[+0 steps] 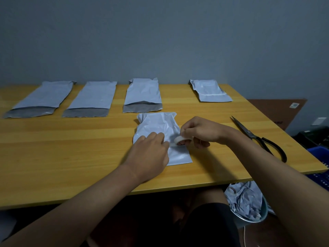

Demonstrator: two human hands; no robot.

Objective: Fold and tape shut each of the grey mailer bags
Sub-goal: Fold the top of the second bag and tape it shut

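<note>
Left hand [148, 154]: flat, fingers spread, pressing the folded grey mailer bag [161, 132] beneath it.
Right hand [201, 131]: pinching a white tape roll [181, 140] just right of the left fingertips.
Scissors [261, 139]: right of right hand.

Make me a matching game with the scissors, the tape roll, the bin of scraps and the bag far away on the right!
Things:
1. scissors
2. tape roll
3. bin of scraps
4. far right bag

Places or states:
A. below the table edge
B. held in the right hand
C. lying on the table, right side
D. already folded, with a tape strip across

Pairs: 1-C, 2-B, 3-A, 4-D
</note>
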